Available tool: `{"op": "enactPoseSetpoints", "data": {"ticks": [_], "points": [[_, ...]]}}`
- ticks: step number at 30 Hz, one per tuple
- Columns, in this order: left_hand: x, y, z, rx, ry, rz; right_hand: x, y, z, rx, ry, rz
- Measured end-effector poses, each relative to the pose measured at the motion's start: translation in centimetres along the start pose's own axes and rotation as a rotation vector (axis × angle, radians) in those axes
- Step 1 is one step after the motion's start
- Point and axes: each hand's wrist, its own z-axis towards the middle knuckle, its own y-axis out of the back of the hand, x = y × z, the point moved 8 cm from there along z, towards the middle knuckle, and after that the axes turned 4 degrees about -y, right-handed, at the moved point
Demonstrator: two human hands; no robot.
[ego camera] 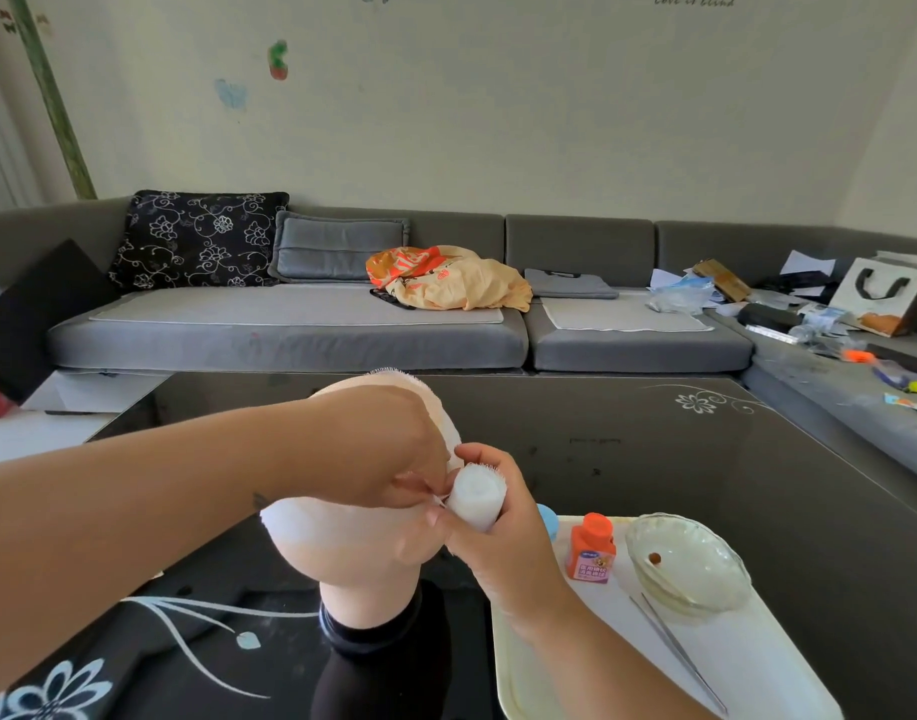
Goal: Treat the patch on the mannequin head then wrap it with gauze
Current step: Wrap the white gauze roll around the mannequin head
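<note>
A pale mannequin head [352,553] stands on a black-covered neck on the dark glass table [653,459]. White gauze [435,402] runs over its crown and round its lower part. My right hand [498,543] grips the white gauze roll [476,497] beside the head. My left hand [394,449] lies across the head, its fingertips pinching the gauze next to the roll. The patch is hidden.
A cream tray [539,683] at the front right carries an orange bottle [591,550], a glass bowl [687,563] holding a brown swab, and metal tweezers [679,652]. A blue cap [548,519] shows behind my right hand. A cluttered grey sofa [290,335] lies beyond the table.
</note>
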Motion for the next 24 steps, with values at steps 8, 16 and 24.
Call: {"op": "enactPoseSetpoints", "data": {"ticks": [8,16,24], "points": [[-0.8,-0.5,-1.7,-0.147,-0.062,0.041,-0.3,-0.8,-0.6,0.016,-0.03,-0.001],[-3.3,0.5,-3.4,-0.213,-0.142,0.133,-0.4,-2.0,-1.9,0.059,-0.008,-0.113],[-4.6,1.4,-5.2,-0.355,-0.055,0.196,-0.9,-2.3,-3.5,0.157,-0.059,-0.139]]}}
